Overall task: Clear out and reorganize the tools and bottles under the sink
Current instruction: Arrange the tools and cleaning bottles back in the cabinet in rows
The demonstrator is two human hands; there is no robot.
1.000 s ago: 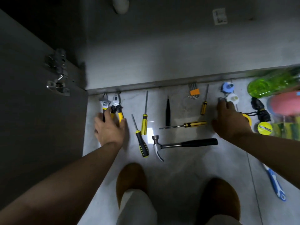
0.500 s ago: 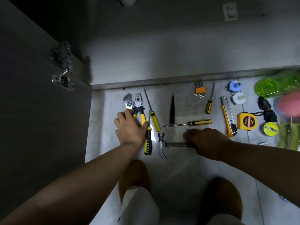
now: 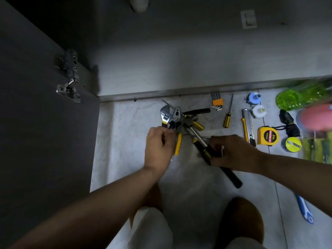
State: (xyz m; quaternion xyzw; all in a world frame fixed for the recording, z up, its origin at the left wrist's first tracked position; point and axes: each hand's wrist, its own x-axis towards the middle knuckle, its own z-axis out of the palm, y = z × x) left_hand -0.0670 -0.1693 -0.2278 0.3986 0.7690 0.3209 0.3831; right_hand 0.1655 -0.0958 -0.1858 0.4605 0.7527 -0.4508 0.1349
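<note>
Left fingers (image 3: 158,131) are curled round the handles of the yellow-handled pliers (image 3: 177,123) and the adjustable wrench (image 3: 165,115), whose heads point away from the person, toward the cabinet base (image 3: 179,91). The left hand (image 3: 159,149) is above the tiled floor (image 3: 125,132).

Right fingers (image 3: 218,143) are clenched round the hammer (image 3: 231,175): its black grip projects behind the right hand (image 3: 233,152), its steel shaft runs forward into the tool cluster. Whether a black-and-yellow screwdriver (image 3: 197,125) there is also held cannot be told.

On the floor to the right, apart from both hands: hex key set (image 3: 216,102), small screwdriver (image 3: 227,119), utility knife (image 3: 247,126), tape measure (image 3: 267,136), yellow tape roll (image 3: 293,144) and green bottle (image 3: 301,96). The open cabinet door (image 3: 36,123) stands at left.
</note>
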